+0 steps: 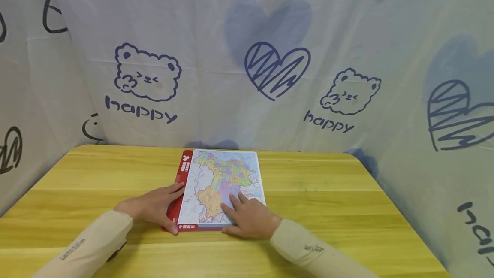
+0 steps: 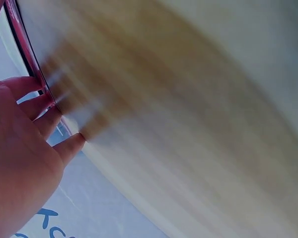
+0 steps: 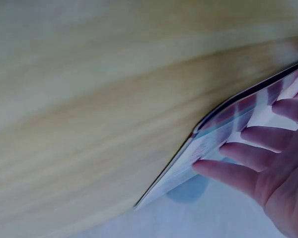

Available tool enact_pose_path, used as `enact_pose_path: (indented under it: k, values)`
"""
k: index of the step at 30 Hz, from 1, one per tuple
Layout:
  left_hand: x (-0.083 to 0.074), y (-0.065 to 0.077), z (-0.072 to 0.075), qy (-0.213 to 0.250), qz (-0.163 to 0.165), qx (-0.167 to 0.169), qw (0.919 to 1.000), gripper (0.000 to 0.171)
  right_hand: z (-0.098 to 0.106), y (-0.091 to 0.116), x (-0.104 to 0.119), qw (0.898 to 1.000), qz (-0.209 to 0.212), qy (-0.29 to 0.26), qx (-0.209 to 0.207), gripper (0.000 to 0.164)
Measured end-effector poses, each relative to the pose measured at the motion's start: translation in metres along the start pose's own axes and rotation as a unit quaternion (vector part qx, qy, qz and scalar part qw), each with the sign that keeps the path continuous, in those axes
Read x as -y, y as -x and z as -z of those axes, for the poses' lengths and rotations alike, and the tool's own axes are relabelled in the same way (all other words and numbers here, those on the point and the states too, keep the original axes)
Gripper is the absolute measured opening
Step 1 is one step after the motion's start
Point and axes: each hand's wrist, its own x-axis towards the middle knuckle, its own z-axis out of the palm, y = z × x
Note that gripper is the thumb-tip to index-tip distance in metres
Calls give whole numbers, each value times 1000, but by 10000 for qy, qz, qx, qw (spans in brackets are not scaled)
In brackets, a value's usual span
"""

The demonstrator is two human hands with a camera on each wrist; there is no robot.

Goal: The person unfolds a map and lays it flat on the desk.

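Note:
A flat map board (image 1: 200,175) lies on the wooden table, printed with a coloured map and bordered by a red strip down its left side. My left hand (image 1: 156,205) touches that red edge, its fingers and thumb spread. In the left wrist view, the left fingertips (image 2: 78,139) meet the tabletop along the board's edge. On the lower right part of the map rests my right hand (image 1: 252,218), fingers apart. The right wrist view shows the right fingers (image 3: 228,173) extended over the glossy surface of the board, near its rounded corner.
The yellow wood-grain table (image 1: 320,200) reaches back to a pale curtain (image 1: 208,76) printed with hearts, bears and lettering. The curtain also hangs along the left and right sides. Beige sleeves (image 1: 312,248) cover both forearms.

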Motion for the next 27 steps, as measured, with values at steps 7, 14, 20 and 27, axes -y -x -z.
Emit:
enact_pose_path:
  k: [7, 14, 20, 27]
  values:
    - [1, -1, 0, 38, -42, 16, 10000, 118, -4, 1, -3, 9977, 317, 418, -427, 57]
    - [-4, 1, 3, 85, -116, 21, 9999, 116, -3, 1, -3, 9917, 724, 753, -753, 40]
    - [-3, 1, 2, 68, -223, -43, 9997, 115, 2, 6, -3, 9845, 904, 1097, -1032, 33]
    - [-1, 2, 0, 77, -196, -119, 9997, 115, 8, 16, -2, 9794, 1049, 1157, -1278, 39]
